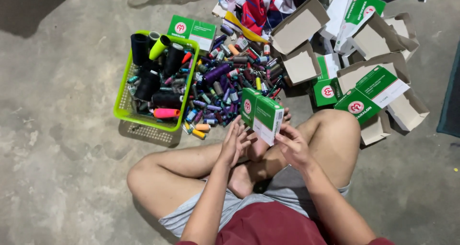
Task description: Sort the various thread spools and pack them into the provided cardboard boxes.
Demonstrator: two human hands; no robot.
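Observation:
I sit cross-legged on a concrete floor. A small green and white cardboard box [262, 114] is held between my two hands above my feet. My left hand [234, 144] presses its lower left side with fingers spread. My right hand [293, 146] grips its lower right end. A heap of small coloured thread spools [225, 87] lies just beyond the box.
A lime green plastic basket [125, 97] with large dark thread cones stands at the left. Several open and shut green cardboard boxes [369, 89] are scattered to the right. Folded cloth [256, 3] lies at the top. A dark mat edge [450, 101] is at far right.

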